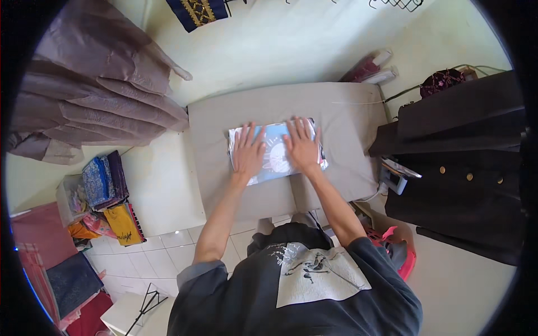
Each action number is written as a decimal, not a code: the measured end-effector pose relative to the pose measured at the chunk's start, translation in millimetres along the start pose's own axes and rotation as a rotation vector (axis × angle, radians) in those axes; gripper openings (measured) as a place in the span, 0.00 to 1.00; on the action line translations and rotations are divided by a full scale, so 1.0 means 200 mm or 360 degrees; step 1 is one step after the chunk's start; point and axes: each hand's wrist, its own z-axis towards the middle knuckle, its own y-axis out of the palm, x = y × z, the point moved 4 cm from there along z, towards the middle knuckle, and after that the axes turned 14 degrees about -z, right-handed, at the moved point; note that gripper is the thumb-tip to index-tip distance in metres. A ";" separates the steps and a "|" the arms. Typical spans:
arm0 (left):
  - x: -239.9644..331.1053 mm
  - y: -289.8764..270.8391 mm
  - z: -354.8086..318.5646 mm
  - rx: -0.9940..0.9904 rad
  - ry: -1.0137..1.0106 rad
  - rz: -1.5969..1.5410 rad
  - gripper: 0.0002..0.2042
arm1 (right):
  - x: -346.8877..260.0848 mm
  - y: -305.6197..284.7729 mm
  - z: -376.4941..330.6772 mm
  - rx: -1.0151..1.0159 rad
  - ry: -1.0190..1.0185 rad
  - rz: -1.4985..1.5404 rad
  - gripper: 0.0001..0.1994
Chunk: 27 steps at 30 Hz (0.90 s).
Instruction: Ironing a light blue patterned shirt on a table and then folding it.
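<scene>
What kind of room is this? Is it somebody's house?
Probably a room at home used for laundry. Both hands, left hand and right hand, press flat on a folded light-blue garment on a padded ironing board. A dark jacket hangs nearby, and folded clothes sit in a bin.

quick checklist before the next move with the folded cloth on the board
1. Left hand flat on the folded cloth: ok.
2. Right hand flat on it too: ok.
3. Cloth lies fully on the padded board, away from its edges: ok.
4. Cloth edges lined up: not ok, the layers look uneven at the right end.
5. Dark jacket lies apart from the cloth: ok.
6. Cloth smooth under the palms: cannot tell.
</scene>
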 end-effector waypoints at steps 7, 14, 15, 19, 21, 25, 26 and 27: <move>-0.13 -0.03 -0.02 0.0372 -0.0242 -0.0024 0.27 | 0.19 0.17 0.08 -0.0049 0.0383 0.0307 0.23; -0.21 -0.24 0.12 0.0302 -0.0215 -0.0437 0.09 | 0.33 0.12 0.22 -0.0130 0.0428 0.0624 0.11; -0.23 -0.24 0.13 0.0293 -0.0273 -0.0690 0.09 | 0.35 0.13 0.25 -0.0176 0.0414 0.0685 0.11; -0.34 -0.21 0.14 0.0327 -0.0310 -0.0994 0.09 | 0.41 0.21 0.29 -0.0288 0.0576 0.1145 0.13; -0.38 -0.18 0.10 0.0318 -0.0359 -0.0867 0.09 | 0.34 0.15 0.30 -0.0190 0.0455 0.0541 0.14; -0.14 -0.19 0.13 0.0580 -0.0268 -0.0169 0.12 | 0.37 0.09 0.26 0.0231 0.0562 0.0220 0.14; -0.09 -0.20 0.10 0.0575 -0.0285 -0.0161 0.12 | 0.36 0.01 0.22 0.0230 0.0636 0.0360 0.13; -0.03 -0.20 0.07 0.0497 -0.0191 -0.0231 0.14 | 0.35 -0.05 0.18 0.0225 0.0711 0.0499 0.13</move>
